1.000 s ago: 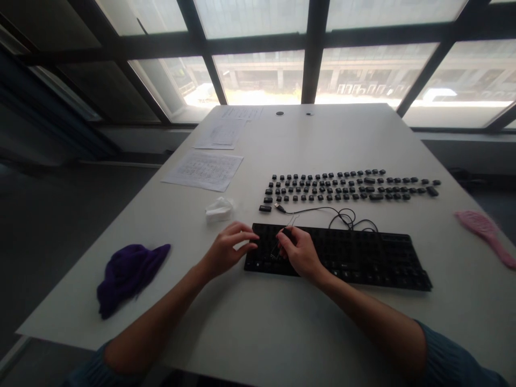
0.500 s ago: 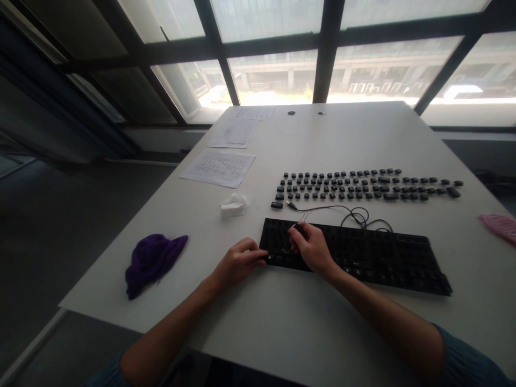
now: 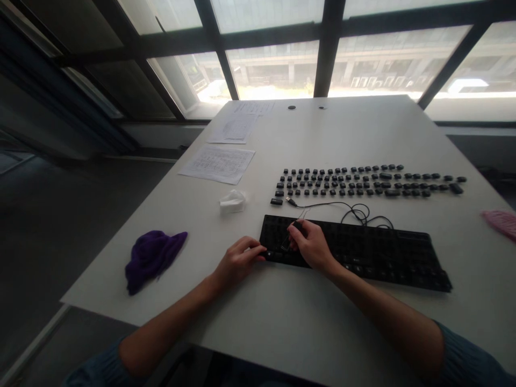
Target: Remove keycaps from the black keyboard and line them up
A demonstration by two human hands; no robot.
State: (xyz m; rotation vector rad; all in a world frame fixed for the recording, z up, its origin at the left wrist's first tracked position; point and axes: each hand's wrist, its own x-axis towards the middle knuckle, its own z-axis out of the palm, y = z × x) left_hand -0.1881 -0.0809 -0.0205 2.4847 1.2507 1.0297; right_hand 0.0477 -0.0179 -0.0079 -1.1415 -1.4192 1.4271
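Note:
A black keyboard (image 3: 374, 250) lies on the white table, most of its keycaps off and some left along the front row. My right hand (image 3: 312, 244) is closed around a wire keycap puller (image 3: 286, 244), whose thin wire loops point down at the left part of the keyboard and also stick up above my fingers. At the keyboard's front left corner, my left hand (image 3: 242, 257) pinches the edge between thumb and fingers. Rows of loose black keycaps (image 3: 332, 184) lie behind the keyboard. Its USB cable (image 3: 322, 204) curls between the two.
A crumpled purple cloth (image 3: 153, 258) lies at the left, with a white tissue pack (image 3: 233, 202) beyond it. Printed papers (image 3: 217, 163) run along the left edge. Something pink (image 3: 500, 223) lies at the right edge. Windows stand behind the table.
The view has tilted slightly, so most things sit a little higher in it. Both hands keep nearly the same place on the keyboard; the puller has shifted only slightly.

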